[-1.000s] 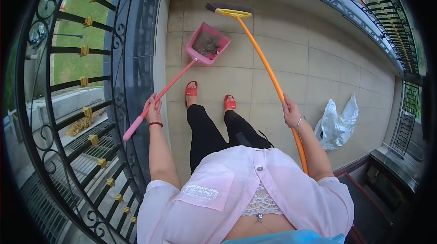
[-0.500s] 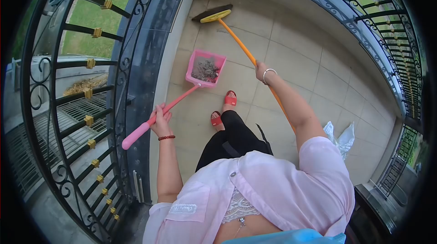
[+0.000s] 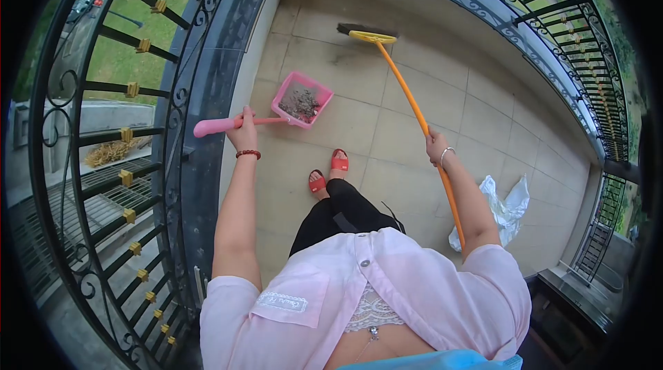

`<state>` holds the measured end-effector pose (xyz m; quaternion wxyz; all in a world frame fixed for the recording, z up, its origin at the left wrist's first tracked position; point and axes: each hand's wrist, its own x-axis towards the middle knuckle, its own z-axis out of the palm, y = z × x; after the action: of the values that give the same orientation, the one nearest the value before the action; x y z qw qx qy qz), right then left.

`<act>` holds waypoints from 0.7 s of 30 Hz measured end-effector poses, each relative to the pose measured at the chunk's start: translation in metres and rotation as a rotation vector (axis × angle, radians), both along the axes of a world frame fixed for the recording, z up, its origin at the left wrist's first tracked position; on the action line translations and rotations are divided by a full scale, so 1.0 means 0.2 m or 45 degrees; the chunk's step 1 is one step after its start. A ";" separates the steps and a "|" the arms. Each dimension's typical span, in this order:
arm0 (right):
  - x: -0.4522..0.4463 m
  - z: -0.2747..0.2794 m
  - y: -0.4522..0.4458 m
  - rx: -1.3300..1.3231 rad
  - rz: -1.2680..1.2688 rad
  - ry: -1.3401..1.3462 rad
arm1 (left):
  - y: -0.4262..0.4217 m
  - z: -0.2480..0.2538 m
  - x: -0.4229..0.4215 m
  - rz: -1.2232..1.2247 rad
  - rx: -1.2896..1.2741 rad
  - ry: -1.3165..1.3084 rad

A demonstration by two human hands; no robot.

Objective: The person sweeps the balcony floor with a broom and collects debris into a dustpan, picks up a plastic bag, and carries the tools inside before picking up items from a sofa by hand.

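My left hand (image 3: 243,130) is wrapped round the handle of a pink long-handled dustpan (image 3: 324,99). Grey dust and dark debris (image 3: 298,102) lie in its pan, which rests on or just above the tiles; I cannot tell which. In my right hand (image 3: 436,146) is the orange handle of a broom (image 3: 406,92), gripped partway along its length. The broom's yellow head with dark bristles is on the floor near the far wall, to the right of the dustpan. A dark smudge of dirt marks the tiles just below the bristles.
Beige floor tiles (image 3: 345,121) spread between low walls. A black metal railing (image 3: 124,132) with gold fittings runs along the left, another along the upper right (image 3: 573,39). A crumpled silvery bag (image 3: 507,211) lies on the floor at right. My feet wear red slippers (image 3: 339,160).
The broom head has moved right along the far wall, and my right hand has come lower and to the right. My left hand has risen, bringing the dustpan handle closer to level.
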<state>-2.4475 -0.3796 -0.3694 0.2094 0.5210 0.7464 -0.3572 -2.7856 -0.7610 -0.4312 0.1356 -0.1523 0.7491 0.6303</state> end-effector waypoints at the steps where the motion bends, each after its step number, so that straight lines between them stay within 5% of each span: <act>1: -0.04 -0.08 0.08 -0.005 -0.001 0.010 | 0.08 -0.02 -0.05 -0.053 -0.087 0.098; 6: -0.19 -0.51 0.36 0.150 -0.116 0.017 | 0.54 0.19 -0.25 -0.293 -0.302 0.289; 9: -0.25 -0.46 0.23 0.122 -0.087 -0.142 | 0.74 0.17 -0.37 -0.424 -0.488 0.236; 17: -0.03 -0.27 -0.95 -0.132 -0.056 -0.200 | 1.08 0.27 -0.66 -0.738 -0.817 0.223; 21: 0.27 -0.20 -1.42 -0.080 0.021 0.092 | 1.11 0.25 -0.73 -0.786 -0.840 0.266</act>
<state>-2.3933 -0.6632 -0.4086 0.2015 0.4947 0.7461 -0.3974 -2.9322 -0.5389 -0.3810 0.1849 0.1074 0.9296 0.3002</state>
